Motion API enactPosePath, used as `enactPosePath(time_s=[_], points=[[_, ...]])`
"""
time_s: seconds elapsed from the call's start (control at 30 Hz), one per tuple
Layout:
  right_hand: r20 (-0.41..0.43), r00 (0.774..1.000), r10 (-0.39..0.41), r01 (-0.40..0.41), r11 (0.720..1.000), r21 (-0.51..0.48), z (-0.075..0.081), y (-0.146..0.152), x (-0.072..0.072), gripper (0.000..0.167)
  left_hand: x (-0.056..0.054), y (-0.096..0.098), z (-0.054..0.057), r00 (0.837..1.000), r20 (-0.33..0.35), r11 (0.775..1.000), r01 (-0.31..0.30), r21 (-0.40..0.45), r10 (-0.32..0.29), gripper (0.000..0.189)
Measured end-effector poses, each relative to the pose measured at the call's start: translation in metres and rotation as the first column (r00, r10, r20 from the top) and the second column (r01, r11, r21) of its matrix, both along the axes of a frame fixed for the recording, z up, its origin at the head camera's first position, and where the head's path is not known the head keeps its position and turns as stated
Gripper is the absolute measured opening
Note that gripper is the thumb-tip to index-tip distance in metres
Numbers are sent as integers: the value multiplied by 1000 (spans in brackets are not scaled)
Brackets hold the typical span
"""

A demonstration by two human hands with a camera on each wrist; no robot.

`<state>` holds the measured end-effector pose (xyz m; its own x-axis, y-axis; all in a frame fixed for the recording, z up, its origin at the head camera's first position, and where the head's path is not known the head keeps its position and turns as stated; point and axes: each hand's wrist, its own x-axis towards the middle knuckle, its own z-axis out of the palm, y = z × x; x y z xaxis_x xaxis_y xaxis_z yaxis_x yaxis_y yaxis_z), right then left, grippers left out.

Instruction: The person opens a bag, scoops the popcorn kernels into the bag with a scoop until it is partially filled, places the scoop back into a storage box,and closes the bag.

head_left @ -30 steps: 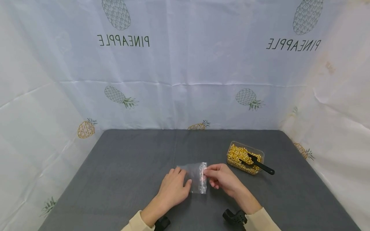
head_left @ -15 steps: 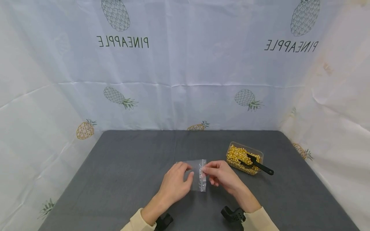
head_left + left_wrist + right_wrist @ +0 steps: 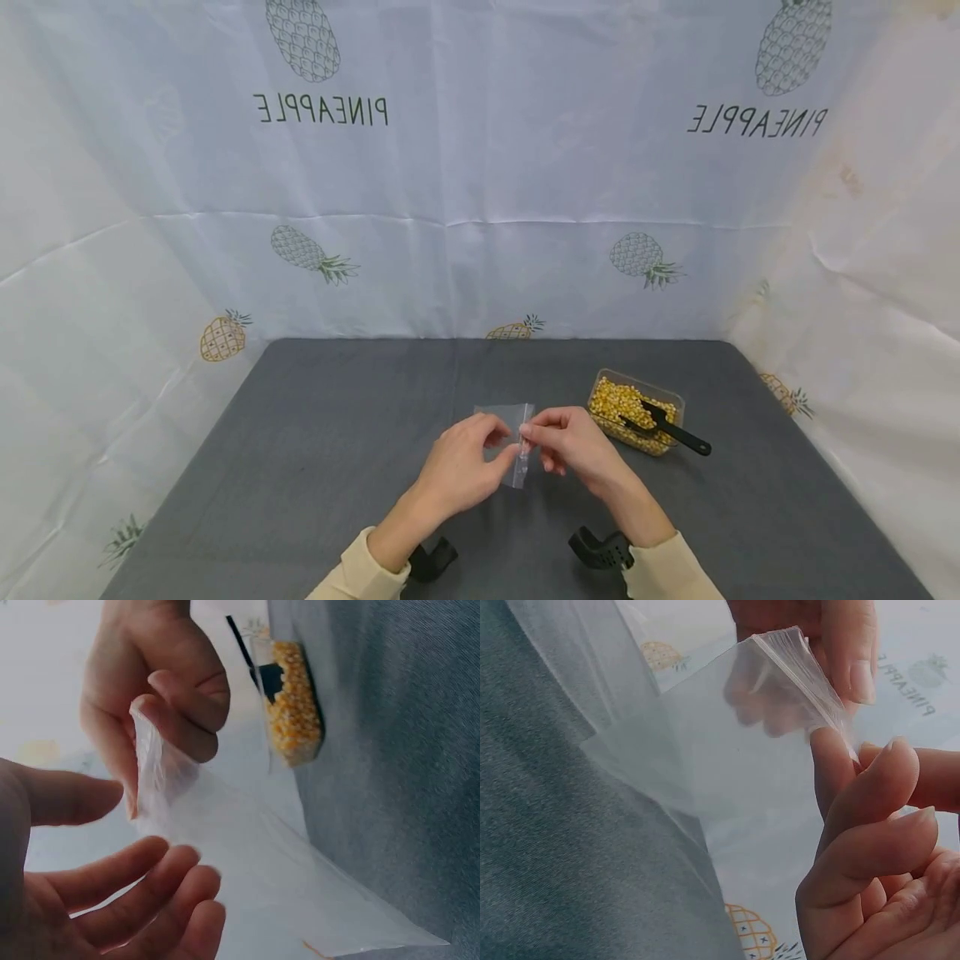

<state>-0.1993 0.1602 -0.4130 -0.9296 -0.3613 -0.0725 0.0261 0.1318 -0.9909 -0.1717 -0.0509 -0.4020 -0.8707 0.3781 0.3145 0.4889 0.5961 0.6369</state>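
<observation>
Clear bag (image 3: 694, 746): over the grey table (image 3: 330, 450), left of the corn tub (image 3: 617, 430)
Right hand (image 3: 576, 446): pinches the bag's zip edge
Left hand (image 3: 460, 464): relaxed, thumb and fingers parted beside the bag

Head cam: high, set back behind the hands, faces forward and down. Widest, farthest view: table (image 3: 337, 442), curtain (image 3: 450, 167), left hand (image 3: 461, 467), right hand (image 3: 581, 450), bag (image 3: 705, 742), corn tub (image 3: 624, 433). Left wrist cam: close in at left hand, looks past bag toward right hand; sideways, table along picture's right. Right wrist cam: close in at right hand, faces left hand across bag; sideways, table along picture's left. All three share bag, both hands; head and left wrist share corn tub.
</observation>
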Motion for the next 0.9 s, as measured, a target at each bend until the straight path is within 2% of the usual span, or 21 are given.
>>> enactPosePath(time_s=[0.2,0.47,0.57,0.7,0.77,0.9], points=[[-17,1000,-7,7,1000,-10,4,-4,0,29,-2,1,3,998,55,999,33,3,-33,26],[-48,998,-27,28,1000,11,8,-6,-1,30,-8,4,2,993,93,995,66,76,-73,27],[-58,998,-22,22,1000,6,7,-5,-1,30,-12,3,4,980,157,987,101,128,-121,24],[-73,997,-2,1,1000,-4,7,-3,-3,31,-17,1,6,954,249,976,123,181,-167,22],[-73,997,10,-10,1000,-13,7,-2,-4,30,-19,0,7,950,264,976,120,181,-166,21],[-58,997,43,-45,999,-30,6,-1,-6,28,-21,-1,7,957,258,983,96,154,-134,21]])
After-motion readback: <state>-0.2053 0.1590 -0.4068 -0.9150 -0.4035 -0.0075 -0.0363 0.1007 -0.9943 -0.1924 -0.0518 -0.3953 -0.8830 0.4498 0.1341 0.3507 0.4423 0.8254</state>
